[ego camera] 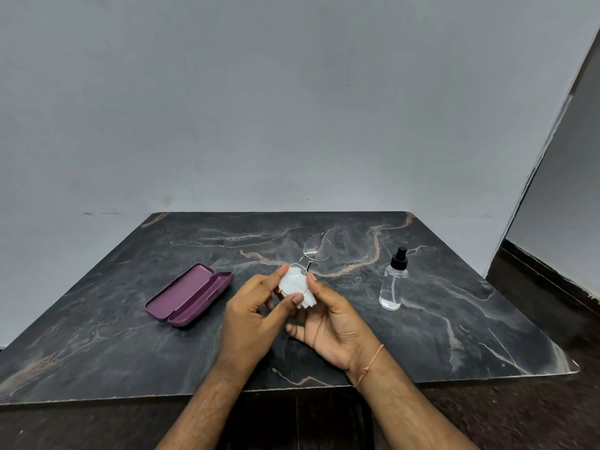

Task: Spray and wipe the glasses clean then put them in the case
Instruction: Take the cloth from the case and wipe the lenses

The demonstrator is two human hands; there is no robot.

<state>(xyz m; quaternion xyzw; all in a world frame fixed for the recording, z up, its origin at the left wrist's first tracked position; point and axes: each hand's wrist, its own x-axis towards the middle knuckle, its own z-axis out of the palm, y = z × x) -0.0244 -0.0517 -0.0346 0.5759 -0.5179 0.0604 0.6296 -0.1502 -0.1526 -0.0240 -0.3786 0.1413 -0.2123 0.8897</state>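
Both hands meet above the middle of the dark marbled counter [454, 319]. The left hand [256, 316] and right hand [334, 323] together pinch a white wiping cloth [297, 285] folded over 1 lens of the thin metal-framed glasses [316, 248]; the fingers [297, 299] of each hand are clenched on the cloth and the frame (the other lens sticks up clear beyond the fingertips). The purple glasses case [190, 295] lies open on the counter to the left, well apart. The clear spray bottle [393, 282] with its black nozzle stands upright to the right.
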